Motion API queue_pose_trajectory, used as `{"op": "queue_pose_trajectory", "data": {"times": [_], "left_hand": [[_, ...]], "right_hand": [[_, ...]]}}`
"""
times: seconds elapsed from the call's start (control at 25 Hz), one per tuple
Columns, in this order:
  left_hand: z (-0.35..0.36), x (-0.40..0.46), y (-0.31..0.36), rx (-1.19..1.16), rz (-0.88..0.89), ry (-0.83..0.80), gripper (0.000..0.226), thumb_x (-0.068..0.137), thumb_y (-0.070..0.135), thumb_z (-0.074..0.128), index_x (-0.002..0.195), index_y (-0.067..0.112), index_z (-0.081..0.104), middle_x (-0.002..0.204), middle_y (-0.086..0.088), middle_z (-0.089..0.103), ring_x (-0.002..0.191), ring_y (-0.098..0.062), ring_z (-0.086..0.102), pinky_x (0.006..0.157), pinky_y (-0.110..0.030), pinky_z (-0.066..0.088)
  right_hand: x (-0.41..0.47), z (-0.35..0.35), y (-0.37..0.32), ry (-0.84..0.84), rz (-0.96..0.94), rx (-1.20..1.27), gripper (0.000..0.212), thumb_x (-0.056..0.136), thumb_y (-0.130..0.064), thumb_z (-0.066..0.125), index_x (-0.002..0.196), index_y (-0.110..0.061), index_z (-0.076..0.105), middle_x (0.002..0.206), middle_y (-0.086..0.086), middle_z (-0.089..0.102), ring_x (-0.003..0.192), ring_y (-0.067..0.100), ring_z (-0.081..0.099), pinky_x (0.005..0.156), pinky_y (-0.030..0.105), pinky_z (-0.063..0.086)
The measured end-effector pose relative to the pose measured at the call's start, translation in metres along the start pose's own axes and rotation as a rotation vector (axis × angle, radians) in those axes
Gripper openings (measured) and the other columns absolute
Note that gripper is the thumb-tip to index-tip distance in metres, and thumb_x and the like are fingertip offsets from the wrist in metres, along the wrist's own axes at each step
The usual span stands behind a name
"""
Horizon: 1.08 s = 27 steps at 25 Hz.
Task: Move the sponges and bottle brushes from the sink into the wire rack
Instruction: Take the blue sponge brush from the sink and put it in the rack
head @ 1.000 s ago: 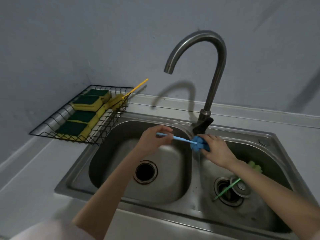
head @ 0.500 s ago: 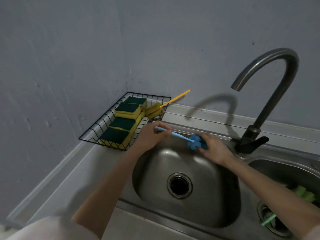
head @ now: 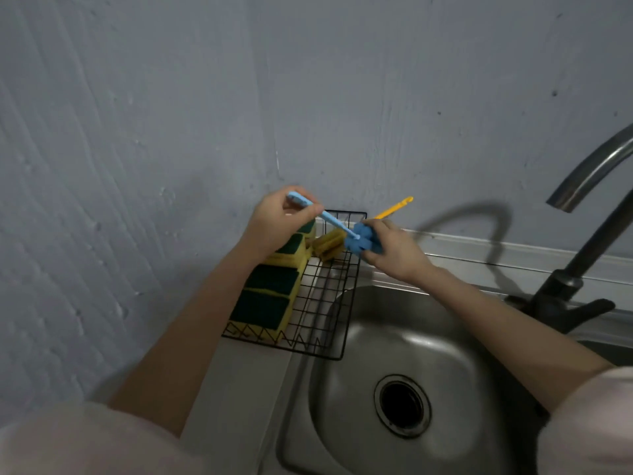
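Screening the rack's [head: 318,323] stacked sponges [head: 270,293], left hand [head: 274,224] pinches and right hand [head: 390,250] apparently cups the blue bottle brush [head: 359,240].

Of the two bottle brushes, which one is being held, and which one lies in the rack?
The blue sponge-headed bottle brush is held by both hands above the black wire rack; the yellow sponge-headed bottle brush lies in it.

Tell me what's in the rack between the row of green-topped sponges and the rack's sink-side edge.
In the head view, the wire rack is bare there except at the far end, where the yellow brush lies beside the sponges.
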<state>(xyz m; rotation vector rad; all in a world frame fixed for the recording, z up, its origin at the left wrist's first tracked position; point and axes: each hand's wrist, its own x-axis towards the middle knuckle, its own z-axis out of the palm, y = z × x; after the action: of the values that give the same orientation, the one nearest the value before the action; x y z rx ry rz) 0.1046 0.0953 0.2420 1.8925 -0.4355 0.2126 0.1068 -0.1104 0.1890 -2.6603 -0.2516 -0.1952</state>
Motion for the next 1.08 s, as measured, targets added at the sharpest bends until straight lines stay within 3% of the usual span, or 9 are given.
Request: {"op": "queue_pose_trajectory", "data": {"times": [0.08,0.24,0.44,0.56,0.68,0.76,0.88,1.0,1.08], "left_hand": [[-0.005,0.017,-0.004,-0.065,-0.005,0.045,0.010,0.081,0.009,0.061,0.077,0.017,0.059,0.076,0.002,0.061,0.076,-0.013,0.060,0.077,-0.026,0.051],[-0.001,0.044,-0.013,-0.010,0.050,0.035,0.008,0.082,0.012,0.060,0.090,0.013,0.060,0.076,0.009,0.059,0.072,-0.004,0.058,0.069,-0.015,0.052],[0.027,0.065,-0.033,0.041,0.072,0.035,0.018,0.082,0.009,0.059,0.099,0.003,0.062,0.095,-0.003,0.065,0.081,-0.010,0.059,0.072,-0.008,0.047],[0.047,0.073,-0.048,0.078,0.114,-0.035,0.022,0.081,0.007,0.060,0.102,0.001,0.062,0.102,-0.015,0.069,0.090,-0.017,0.061,0.076,-0.015,0.047],[0.062,0.076,-0.064,0.089,0.111,-0.080,0.026,0.080,0.007,0.061,0.105,0.002,0.062,0.100,-0.016,0.069,0.089,-0.014,0.060,0.073,-0.003,0.043],[0.070,0.078,-0.073,0.076,0.090,-0.090,0.027,0.079,0.006,0.061,0.106,0.003,0.062,0.100,-0.015,0.069,0.088,-0.011,0.058,0.071,0.001,0.040],[0.079,0.080,-0.086,0.062,0.037,-0.111,0.029,0.081,0.005,0.057,0.110,0.004,0.061,0.106,-0.014,0.068,0.092,-0.011,0.058,0.074,-0.002,0.042],[0.085,0.074,-0.108,0.180,-0.067,-0.144,0.032,0.085,0.006,0.048,0.116,0.008,0.056,0.118,-0.012,0.062,0.104,-0.017,0.058,0.079,-0.009,0.043],[0.086,0.066,-0.126,0.302,-0.168,-0.221,0.038,0.085,0.005,0.047,0.123,0.009,0.049,0.129,-0.013,0.054,0.114,-0.023,0.052,0.087,-0.023,0.041]], "right_hand": [[0.016,0.011,-0.012,-0.009,0.014,0.061,0.058,0.082,-0.022,0.061,0.133,-0.008,0.038,0.134,0.018,0.047,0.120,0.034,0.048,0.097,0.038,0.040],[0.036,0.033,-0.021,-0.045,0.068,0.139,0.056,0.082,-0.022,0.061,0.131,-0.007,0.038,0.131,0.017,0.050,0.116,0.032,0.049,0.093,0.038,0.042],[0.059,0.055,-0.018,-0.093,0.170,0.183,0.051,0.080,-0.019,0.064,0.124,-0.005,0.045,0.126,0.017,0.054,0.113,0.031,0.052,0.094,0.036,0.043],[0.072,0.064,-0.018,-0.079,0.200,0.233,0.038,0.082,-0.017,0.062,0.116,-0.003,0.051,0.117,0.017,0.059,0.106,0.029,0.056,0.079,0.025,0.040],[0.077,0.067,-0.016,0.000,0.219,0.324,0.021,0.085,-0.014,0.057,0.102,-0.001,0.057,0.102,0.020,0.066,0.091,0.029,0.061,0.061,0.015,0.035],[0.077,0.066,-0.012,0.082,0.261,0.404,0.021,0.086,-0.014,0.055,0.101,0.001,0.058,0.099,0.020,0.067,0.086,0.027,0.061,0.057,0.015,0.035],[0.076,0.066,0.001,0.156,0.330,0.472,0.024,0.087,-0.018,0.054,0.105,-0.002,0.060,0.098,0.015,0.068,0.085,0.023,0.059,0.055,0.013,0.032],[0.075,0.067,0.017,0.188,0.416,0.519,0.023,0.087,-0.018,0.056,0.098,0.001,0.062,0.083,0.012,0.060,0.077,0.021,0.053,0.050,0.014,0.032],[0.075,0.068,0.026,0.209,0.481,0.628,0.024,0.086,-0.017,0.057,0.098,0.003,0.061,0.081,0.016,0.057,0.078,0.026,0.053,0.066,0.023,0.040]]}}
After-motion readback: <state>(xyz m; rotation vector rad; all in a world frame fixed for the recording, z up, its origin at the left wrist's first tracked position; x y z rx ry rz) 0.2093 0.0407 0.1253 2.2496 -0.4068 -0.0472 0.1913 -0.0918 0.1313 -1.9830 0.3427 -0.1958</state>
